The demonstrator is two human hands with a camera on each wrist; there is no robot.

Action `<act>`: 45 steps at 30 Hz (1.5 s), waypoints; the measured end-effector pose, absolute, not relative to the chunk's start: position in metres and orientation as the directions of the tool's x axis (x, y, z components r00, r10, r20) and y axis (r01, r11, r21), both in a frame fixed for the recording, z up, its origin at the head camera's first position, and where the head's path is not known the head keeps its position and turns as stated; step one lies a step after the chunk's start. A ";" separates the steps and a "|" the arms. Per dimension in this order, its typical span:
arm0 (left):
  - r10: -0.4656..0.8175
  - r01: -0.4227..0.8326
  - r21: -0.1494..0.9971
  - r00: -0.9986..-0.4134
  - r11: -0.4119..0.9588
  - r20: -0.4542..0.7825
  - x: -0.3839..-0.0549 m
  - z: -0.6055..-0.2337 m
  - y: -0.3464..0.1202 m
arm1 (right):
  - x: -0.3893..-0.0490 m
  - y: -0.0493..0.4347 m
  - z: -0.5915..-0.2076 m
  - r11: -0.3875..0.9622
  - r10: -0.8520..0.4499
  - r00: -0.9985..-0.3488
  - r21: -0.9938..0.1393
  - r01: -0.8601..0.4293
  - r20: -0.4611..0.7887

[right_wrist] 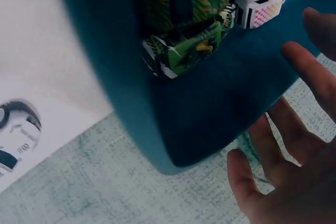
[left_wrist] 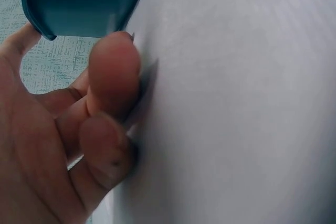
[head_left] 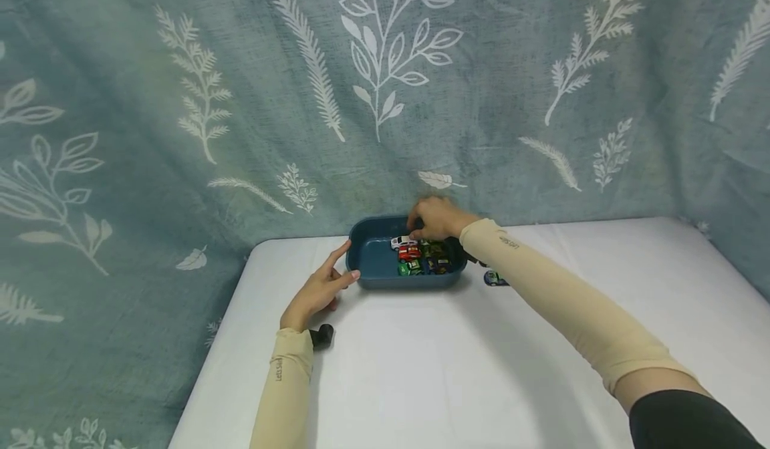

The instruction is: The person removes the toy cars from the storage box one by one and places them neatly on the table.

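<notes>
A blue rectangular tub (head_left: 373, 282) stands at the back of the table with several toy cars in its right half. Among them are a white car (head_left: 402, 242), a red car (head_left: 410, 253) and a bright green car (head_left: 412, 268). My left hand (head_left: 315, 294) steadies the tub's left end, index finger and thumb spread against it. Above the back rim is my right hand (head_left: 442, 216), near the white car. In the right wrist view its fingers (right_wrist: 310, 72) are apart with nothing between them, and a green patterned car (right_wrist: 194, 51) lies in the tub.
Right of the tub, partly behind the right forearm, a toy car (head_left: 494, 278) is on the white table (head_left: 385, 369). The right wrist view shows a white car (right_wrist: 20, 137) outside the tub. A patterned curtain (head_left: 240, 135) hangs directly behind the table.
</notes>
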State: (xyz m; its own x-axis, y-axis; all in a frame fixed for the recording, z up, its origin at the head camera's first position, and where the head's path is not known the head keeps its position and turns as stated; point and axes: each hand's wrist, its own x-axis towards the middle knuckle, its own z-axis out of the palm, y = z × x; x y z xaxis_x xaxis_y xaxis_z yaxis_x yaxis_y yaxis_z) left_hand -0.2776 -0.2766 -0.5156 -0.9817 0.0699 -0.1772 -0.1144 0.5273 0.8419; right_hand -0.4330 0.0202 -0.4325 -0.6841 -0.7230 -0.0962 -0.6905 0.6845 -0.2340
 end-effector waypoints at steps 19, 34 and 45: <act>0.063 -0.127 0.835 -0.980 0.535 -0.190 -0.278 -0.515 -0.277 | -0.441 0.006 -0.435 0.749 -0.657 -0.698 -0.143 -0.646 -0.285; 0.061 -0.115 0.839 -0.983 0.531 -0.173 -0.276 -0.519 -0.278 | -0.443 0.000 -0.444 0.707 -0.703 -0.637 -0.216 -0.674 -0.315; 0.072 -0.104 0.847 -0.984 0.521 -0.165 -0.277 -0.516 -0.278 | -0.442 -0.003 -0.449 0.690 -0.721 -0.638 -0.187 -0.700 -0.272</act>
State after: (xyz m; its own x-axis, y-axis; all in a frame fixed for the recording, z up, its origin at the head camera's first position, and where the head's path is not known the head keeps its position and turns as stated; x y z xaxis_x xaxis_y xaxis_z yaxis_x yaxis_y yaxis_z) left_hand -0.2775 -0.2779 -0.5164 -0.9836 0.0724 -0.1649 -0.1037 0.5214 0.8470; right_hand -0.4422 -0.0030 -0.4489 -0.6379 -0.7205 -0.2718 -0.6996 0.6898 -0.1865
